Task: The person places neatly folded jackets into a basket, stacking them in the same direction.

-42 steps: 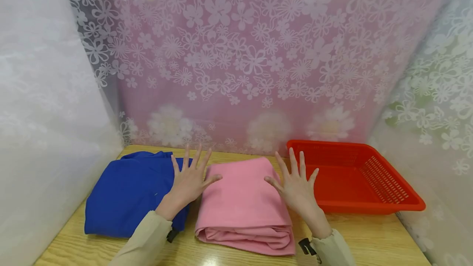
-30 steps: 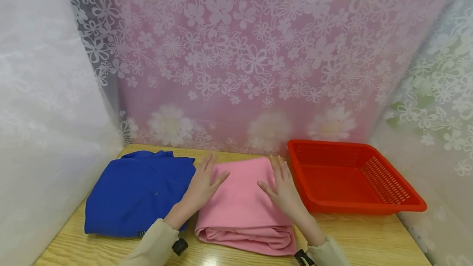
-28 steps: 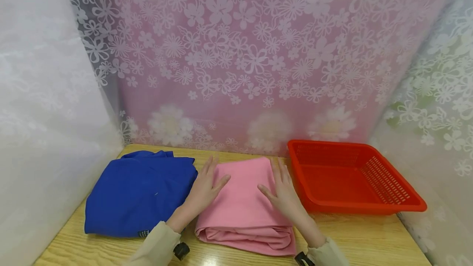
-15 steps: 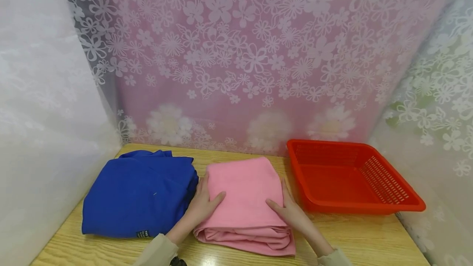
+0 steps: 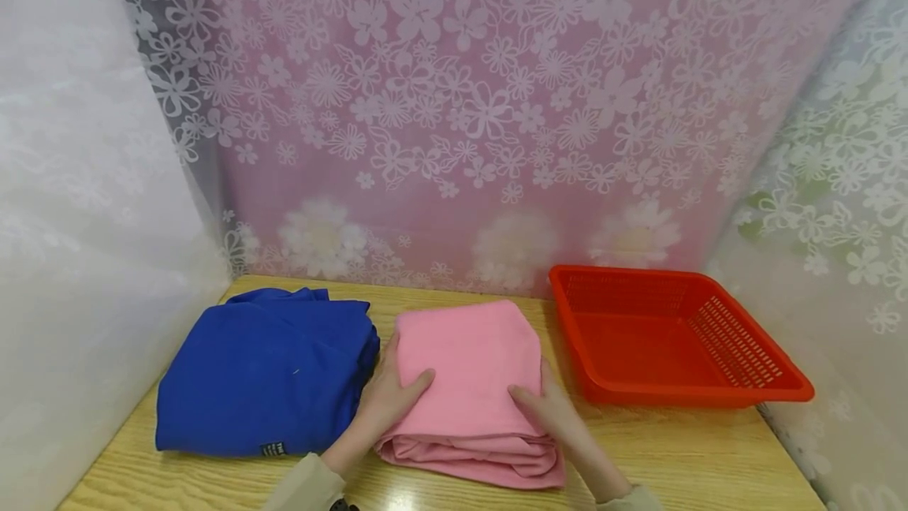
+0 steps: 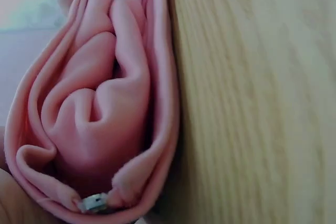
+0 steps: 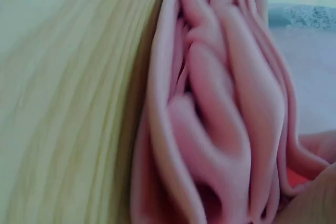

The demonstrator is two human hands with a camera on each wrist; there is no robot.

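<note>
A folded pink garment [image 5: 468, 361] lies on the wooden table between my two hands. My left hand [image 5: 386, 394] grips its left side, thumb on top, the other fingers down along the edge and partly hidden. On the opposite side my right hand [image 5: 556, 410] holds it in the same way. Seen from the left wrist, the pink garment's folded layers [image 6: 100, 108] show a small whitish tag [image 6: 94, 202] near the bottom. The right wrist view shows the loose inner folds [image 7: 226, 103] close up, with part of my right hand [image 7: 312, 200] at the lower right corner.
A folded blue garment [image 5: 262, 377] with a dark label lies to the left, close to my left hand. A red plastic basket [image 5: 681, 397] stands at the right. Flowered curtains [image 5: 461, 140] close off the back and sides of the wooden table [image 5: 674, 456].
Both hands, spread above the pink garment earlier, have come down and taken hold of its left and right sides. The blue garment and the basket stay in place.
</note>
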